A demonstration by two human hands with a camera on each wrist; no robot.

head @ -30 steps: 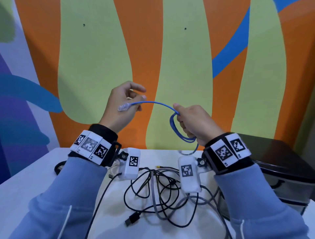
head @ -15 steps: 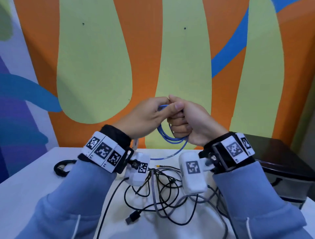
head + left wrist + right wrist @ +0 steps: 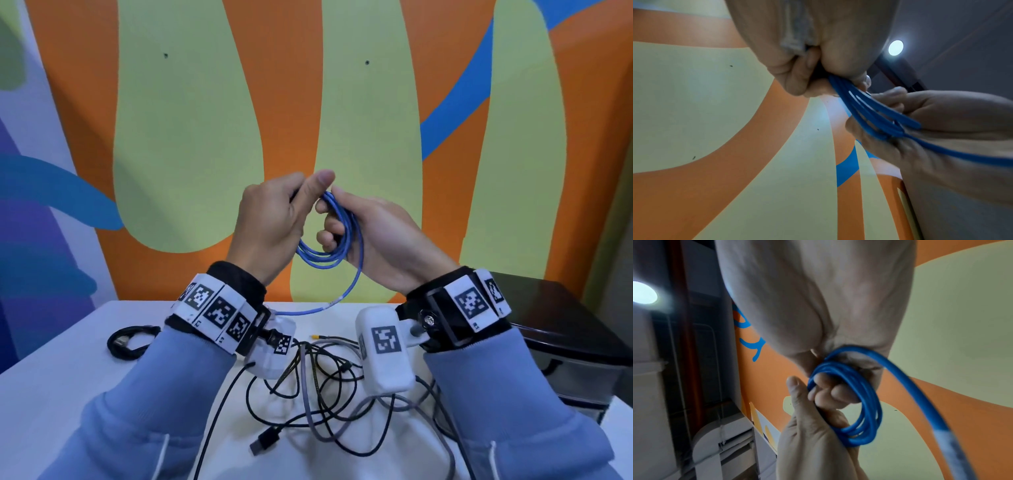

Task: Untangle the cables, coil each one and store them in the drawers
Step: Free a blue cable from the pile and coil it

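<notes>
A blue cable (image 3: 337, 236) wound in several loops is held up above the table between both hands. My right hand (image 3: 370, 236) has its fingers curled through the loops (image 3: 863, 400) and grips them. My left hand (image 3: 274, 219) pinches the top of the coil (image 3: 840, 87) between thumb and fingers. One loose blue strand (image 3: 342, 298) hangs from the coil down toward the table behind my left wrist. On the white table (image 3: 68, 370) below lies a tangle of black and grey cables (image 3: 325, 387). A dark drawer unit (image 3: 565, 329) stands at the right.
A small coiled black cable (image 3: 130, 341) lies on the table at the left. A black USB plug (image 3: 263, 440) sticks out at the front of the tangle. A painted wall rises right behind the table.
The hands, apart a second ago with the cable stretched between them, came together. The cable's free end was wound into the coil, and the left hand now pinches the coil's top.
</notes>
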